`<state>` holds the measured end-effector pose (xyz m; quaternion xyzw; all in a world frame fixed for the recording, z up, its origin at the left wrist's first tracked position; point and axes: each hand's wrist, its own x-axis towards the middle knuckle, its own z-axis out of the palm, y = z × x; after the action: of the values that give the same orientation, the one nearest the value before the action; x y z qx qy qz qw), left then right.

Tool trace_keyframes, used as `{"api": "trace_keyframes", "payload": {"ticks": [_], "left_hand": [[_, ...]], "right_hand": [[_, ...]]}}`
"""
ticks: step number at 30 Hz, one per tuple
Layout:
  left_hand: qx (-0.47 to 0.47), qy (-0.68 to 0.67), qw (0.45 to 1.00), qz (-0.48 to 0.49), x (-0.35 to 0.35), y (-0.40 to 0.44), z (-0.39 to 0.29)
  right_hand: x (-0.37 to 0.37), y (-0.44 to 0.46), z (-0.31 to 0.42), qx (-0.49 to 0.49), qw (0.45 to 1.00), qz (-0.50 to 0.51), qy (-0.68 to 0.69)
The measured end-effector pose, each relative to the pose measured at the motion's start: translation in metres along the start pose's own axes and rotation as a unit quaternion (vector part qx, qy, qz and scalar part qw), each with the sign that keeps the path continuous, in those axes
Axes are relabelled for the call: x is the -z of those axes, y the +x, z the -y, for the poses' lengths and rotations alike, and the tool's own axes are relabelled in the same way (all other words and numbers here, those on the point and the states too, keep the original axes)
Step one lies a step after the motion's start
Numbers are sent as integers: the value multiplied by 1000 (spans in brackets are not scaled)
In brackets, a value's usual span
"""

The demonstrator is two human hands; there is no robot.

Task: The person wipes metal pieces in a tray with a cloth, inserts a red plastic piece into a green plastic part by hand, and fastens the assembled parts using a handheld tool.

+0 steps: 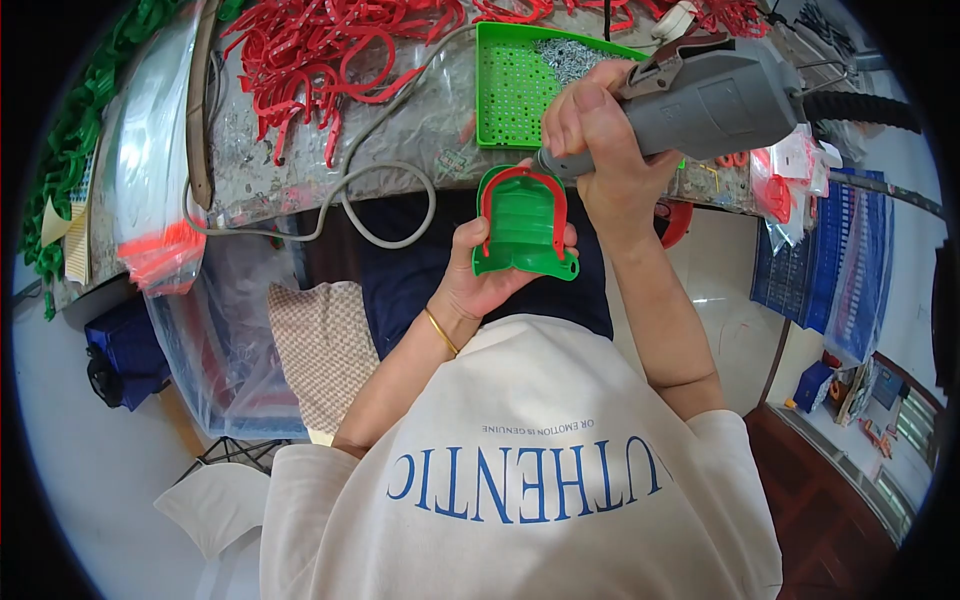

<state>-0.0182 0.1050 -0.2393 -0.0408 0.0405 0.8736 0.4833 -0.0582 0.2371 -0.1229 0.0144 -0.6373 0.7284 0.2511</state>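
My left hand (487, 283) is closed around a green plastic scoop-shaped part (522, 222) in front of my body. A red U-shaped plastic strip (562, 205) lies along the inside of its rim. My right hand (612, 135) grips a grey electric screwdriver (700, 100), which is tilted so that its tip meets the top of the red strip and green part. Whether a screw sits under the tip is hidden. Just beyond, a green perforated tray (510, 95) holds a heap of small metal screws (580, 60).
Tangled red plastic strips (330, 50) lie at the back of the worktable (270, 185). A grey cable (345, 185) loops over the table's front edge. Green parts (85, 130) and clear plastic bags (155, 150) lie left. A blue crate (850, 265) stands right.
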Motion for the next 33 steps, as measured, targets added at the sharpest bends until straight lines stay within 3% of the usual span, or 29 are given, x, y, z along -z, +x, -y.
{"api": "trace_keyframes", "payload": {"ticks": [8,11,13,14,15,17,33], "left_hand": [[-2,16,1000,-23,-4,-3,-1],[0,-1,998,-68,9,-3,-3],[-6,8,999,-40,-3,-3,-5],[-11,11,1000,-16,-7,-3,-3],[-8,9,1000,-16,-6,-3,-2],[20,2,1000,4,1,-2,-3],[25,-90,995,31,17,2,-3]], "right_hand": [[-3,-2,3,17,999,-2,-30],[-1,15,20,9,999,20,31],[1,24,27,22,999,-2,39],[6,26,13,7,992,-18,126],[8,29,5,7,992,-20,123],[9,33,-7,24,999,-29,-25],[12,35,-63,16,995,-56,-80]]}}
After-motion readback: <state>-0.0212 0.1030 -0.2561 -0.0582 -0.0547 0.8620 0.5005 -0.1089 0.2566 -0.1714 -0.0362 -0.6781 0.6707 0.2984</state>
